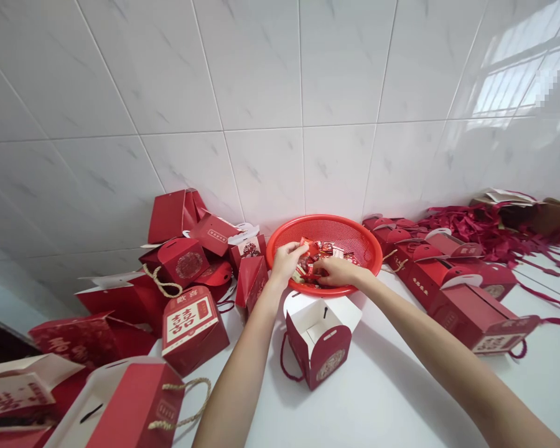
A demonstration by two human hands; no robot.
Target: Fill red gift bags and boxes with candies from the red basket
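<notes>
**Both Hands Deep in the Red Colander**

And here we are at the red plastic colander [336, 230], set against the tiled wall [261, 68], with wrapped sweets [326, 247] heaped inside! The left hand [287, 260] pinches a red packet [304, 242] between thumb and fingers, above the heap. The right hand [340, 271] dips in from the right, fingers curled among the wrappers; whether it grips anything, I cannot tell.

This looks like the picking-out step. The next move, I judge, calls for a secure pinch and a clean lift over the rim. Just on the near side stands a burgundy gift box [320, 370], upright, mouth open, cord handle at its left, round medallion on the front.

Now the lettering! At left, a red gift box [196, 351] reads 歡喜 above a big 囍 on a cream panel. The near box at right [471, 311] carries a cream panel too, its characters hard to make out. Sweet labels: too small to read. No brand legible.
</notes>
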